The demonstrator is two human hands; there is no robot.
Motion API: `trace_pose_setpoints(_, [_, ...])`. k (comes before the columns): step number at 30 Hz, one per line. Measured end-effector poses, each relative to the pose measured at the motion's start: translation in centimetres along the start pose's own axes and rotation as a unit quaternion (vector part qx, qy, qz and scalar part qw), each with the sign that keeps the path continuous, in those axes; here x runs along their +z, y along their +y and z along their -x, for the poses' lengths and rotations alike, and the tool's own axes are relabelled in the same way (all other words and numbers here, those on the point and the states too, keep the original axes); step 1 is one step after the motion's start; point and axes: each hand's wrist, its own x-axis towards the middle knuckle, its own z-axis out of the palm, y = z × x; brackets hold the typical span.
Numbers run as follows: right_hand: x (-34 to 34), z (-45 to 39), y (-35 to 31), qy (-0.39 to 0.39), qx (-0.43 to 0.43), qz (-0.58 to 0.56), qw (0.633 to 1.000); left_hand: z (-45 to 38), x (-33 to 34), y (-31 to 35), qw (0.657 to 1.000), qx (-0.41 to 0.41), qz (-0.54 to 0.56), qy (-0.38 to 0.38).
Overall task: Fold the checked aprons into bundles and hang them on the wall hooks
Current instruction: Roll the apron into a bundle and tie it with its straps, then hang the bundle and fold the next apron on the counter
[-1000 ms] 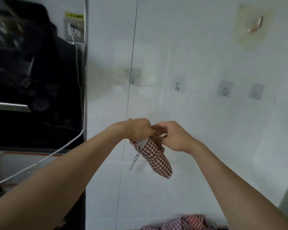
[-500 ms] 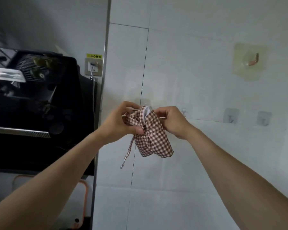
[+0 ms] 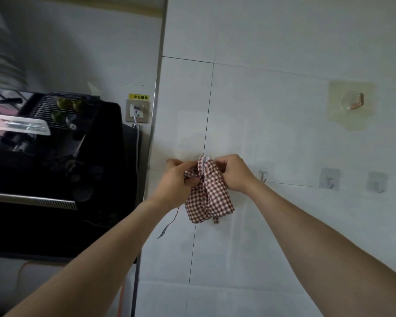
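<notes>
A red-and-white checked apron bundle (image 3: 209, 197) hangs against the white tiled wall, held at its top by both hands. My left hand (image 3: 177, 179) grips its upper left edge, and my right hand (image 3: 232, 171) pinches its upper right edge. A thin checked tie (image 3: 168, 225) dangles below my left wrist. To the right, three small adhesive wall hooks are in a row: one (image 3: 263, 176) just past my right wrist, then a second hook (image 3: 329, 178) and a third hook (image 3: 378, 182). Whatever the bundle's top touches on the wall is hidden by my hands.
A larger clear adhesive hook (image 3: 354, 104) sits high on the right. A black range hood (image 3: 55, 168) fills the left side. Beside it a wall socket (image 3: 137, 110) has a white cable (image 3: 137, 145) running down. A metal corner strip (image 3: 154, 133) divides the two walls.
The view has tilted upward, so the hands and bundle sit lower in frame. Both hands have raised the bundle closer to the wall and keep hold of its top; the bundle has loosened wider.
</notes>
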Motion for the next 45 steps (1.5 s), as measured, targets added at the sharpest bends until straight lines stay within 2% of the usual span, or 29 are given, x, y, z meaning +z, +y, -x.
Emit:
trace_pose_setpoints(9, [0.9,-1.0,0.1,0.026,0.043,-0.011,0.999,0.6,-0.7,-0.4,0.996,0.041,-0.080,-0.013])
trace_pose_setpoints(13, [1.0,-0.4,0.0,0.076,0.008,0.001,0.997,0.9,-0.9,-0.4,0.994,0.048,-0.095,-0.023])
trace_pose_setpoints(15, [0.8,0.0,-0.3,0.056,-0.015,0.015,0.998,1.0,-0.8,-0.3,0.993,0.057,-0.105,-0.018])
trace_pose_setpoints(18, [0.1,0.8,-0.7,-0.020,-0.031,0.030,0.999,1.4,-0.5,-0.4,0.989,0.067,-0.130,-0.016])
trace_pose_setpoints(21, [-0.7,1.4,-1.7,-0.085,0.040,-0.073,0.993,1.7,-0.3,0.0,0.984,0.076,-0.160,-0.010])
trace_pose_setpoints(23, [-0.9,1.9,-2.8,-0.077,0.100,-0.170,0.977,1.8,-0.2,0.4,0.979,0.080,-0.190,-0.006])
trace_pose_setpoints(25, [-0.6,2.0,-3.5,-0.052,0.111,-0.203,0.971,1.9,-0.2,0.7,0.975,0.096,-0.199,0.003])
trace_pose_setpoints(31, [0.7,1.6,-3.7,-0.034,0.055,-0.012,0.998,1.8,-0.6,0.9,0.979,0.112,-0.168,0.011])
trace_pose_setpoints(34, [1.1,1.5,-4.0,-0.042,0.048,0.054,0.996,1.9,-0.3,0.8,0.988,0.071,-0.135,-0.008])
trace_pose_setpoints(37, [1.3,2.1,-4.5,-0.040,0.035,0.090,0.995,1.9,0.0,0.9,0.997,-0.009,-0.074,-0.035])
trace_pose_setpoints(39, [1.3,2.9,-4.7,-0.046,0.034,0.068,0.996,2.0,0.5,1.1,0.996,-0.035,-0.080,-0.002])
trace_pose_setpoints(40, [1.3,3.2,-4.7,-0.052,0.046,0.035,0.997,2.2,0.8,1.1,0.994,-0.029,-0.101,0.039])
trace_pose_setpoints(43, [1.2,4.9,-4.1,-0.034,0.108,-0.098,0.989,3.2,1.9,1.8,0.972,0.077,-0.095,0.202])
trace_pose_setpoints(45, [1.0,6.5,-2.8,0.021,0.107,-0.121,0.987,3.9,3.0,2.7,0.951,0.174,-0.026,0.254])
